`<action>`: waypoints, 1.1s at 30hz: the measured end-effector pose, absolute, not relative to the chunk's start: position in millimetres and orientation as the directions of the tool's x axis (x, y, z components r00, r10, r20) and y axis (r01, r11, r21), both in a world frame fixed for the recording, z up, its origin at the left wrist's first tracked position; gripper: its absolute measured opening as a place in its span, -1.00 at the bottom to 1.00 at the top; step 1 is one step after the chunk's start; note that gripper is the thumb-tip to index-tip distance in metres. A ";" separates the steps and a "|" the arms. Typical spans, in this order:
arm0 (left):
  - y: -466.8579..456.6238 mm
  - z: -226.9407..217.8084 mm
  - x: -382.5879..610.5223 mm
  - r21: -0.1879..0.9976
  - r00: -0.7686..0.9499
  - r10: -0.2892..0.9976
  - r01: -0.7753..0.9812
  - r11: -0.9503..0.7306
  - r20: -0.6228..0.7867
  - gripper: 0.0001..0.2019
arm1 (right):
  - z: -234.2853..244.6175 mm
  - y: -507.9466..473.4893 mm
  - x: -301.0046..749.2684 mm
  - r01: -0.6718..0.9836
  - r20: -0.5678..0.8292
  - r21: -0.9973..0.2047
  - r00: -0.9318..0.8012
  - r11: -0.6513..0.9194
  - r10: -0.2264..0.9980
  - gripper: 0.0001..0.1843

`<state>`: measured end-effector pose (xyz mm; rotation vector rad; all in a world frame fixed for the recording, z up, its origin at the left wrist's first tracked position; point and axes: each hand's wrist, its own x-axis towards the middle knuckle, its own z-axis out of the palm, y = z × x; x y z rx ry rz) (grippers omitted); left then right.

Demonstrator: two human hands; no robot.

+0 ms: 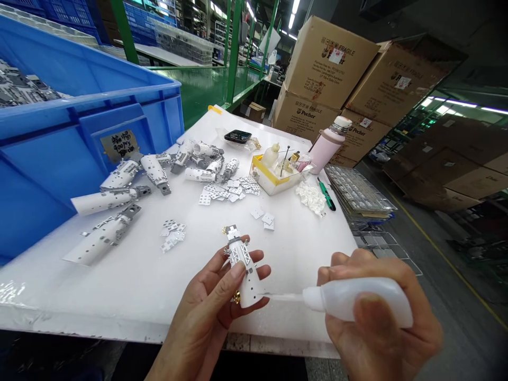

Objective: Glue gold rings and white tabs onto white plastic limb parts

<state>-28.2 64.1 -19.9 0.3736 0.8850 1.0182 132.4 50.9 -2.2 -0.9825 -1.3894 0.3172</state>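
In my left hand (pixel 214 296) is a white conical model part (pixel 250 283) with grey fittings and a gold piece, its wide end turned toward me. My thumb presses on its front and the fingers curl behind it. My right hand (pixel 381 312) grips a translucent white squeeze bottle (pixel 369 299) lying sideways. The bottle's thin nozzle (pixel 283 297) points left, and its tip is at the wide end of the part; whether it touches I cannot tell. Beyond the hands lie a pile of small white square plates (pixel 232 189) and a few loose plates (pixel 268 220).
Several similar white and grey parts (pixel 99 201) lie at left beside a blue crate (pixel 130 114). A small yellow-edged box (pixel 273 182) holds bottles. Near it are crumpled tissue (pixel 311 197), a green cutter (pixel 326 194), a pink flask (pixel 327 145) and a black device (pixel 238 136). Cartons (pixel 329 58) stand behind.
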 end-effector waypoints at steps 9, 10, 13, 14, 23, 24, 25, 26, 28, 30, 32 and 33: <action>62.2 -16.0 -27.7 0.639 0.231 0.858 -0.586 0.499 -0.458 -0.70 | -3.3 49.0 131.9 0.410 0.723 -0.660 0.123 0.629 0.679 -0.87; 62.0 -15.7 -27.4 0.639 0.220 0.859 -0.589 0.495 -0.463 -0.71 | -3.2 48.6 131.7 0.443 0.739 -0.640 0.130 0.628 0.661 -0.87; 62.0 -15.9 -27.0 0.631 0.205 0.862 -0.606 0.484 -0.464 -0.73 | -3.5 47.7 131.3 0.502 0.759 -0.611 0.151 0.612 0.634 -0.88; 62.1 -16.4 -27.0 0.628 0.208 0.864 -0.611 0.481 -0.459 -0.72 | -3.7 47.6 131.3 0.504 0.757 -0.612 0.149 0.610 0.636 -0.88; 64.1 -18.1 -26.8 0.579 0.254 0.855 -0.646 0.498 -0.452 -0.71 | -2.2 47.2 127.7 0.414 0.743 -0.662 0.258 0.625 0.617 -0.86; 64.1 -17.5 -27.0 0.568 0.255 0.852 -0.653 0.500 -0.457 -0.69 | -1.8 47.5 127.1 0.401 0.732 -0.680 0.313 0.614 0.605 -0.85; 63.8 -16.6 -27.1 0.555 0.257 0.848 -0.662 0.503 -0.463 -0.68 | -1.7 48.1 126.8 0.388 0.721 -0.693 0.358 0.607 0.594 -0.84; 63.4 -15.4 -27.3 0.540 0.260 0.843 -0.671 0.509 -0.471 -0.67 | -1.8 49.2 127.0 0.377 0.715 -0.699 0.377 0.607 0.589 -0.83; 62.4 -12.9 -27.8 0.510 0.273 0.834 -0.686 0.518 -0.479 -0.66 | -3.0 51.9 128.7 0.363 0.712 -0.702 0.342 0.613 0.614 -0.85; 61.3 -10.8 -28.4 0.485 0.284 0.829 -0.701 0.523 -0.482 -0.64 | -5.2 54.4 131.5 0.362 0.719 -0.694 0.285 0.623 0.634 -0.87; 60.6 -9.9 -29.1 0.468 0.292 0.825 -0.710 0.525 -0.484 -0.62 | -7.7 55.7 133.7 0.359 0.721 -0.690 0.266 0.628 0.640 -0.87; 60.5 -10.0 -29.3 0.465 0.293 0.824 -0.712 0.526 -0.485 -0.61 | -8.8 55.7 134.3 0.357 0.720 -0.692 0.266 0.628 0.641 -0.87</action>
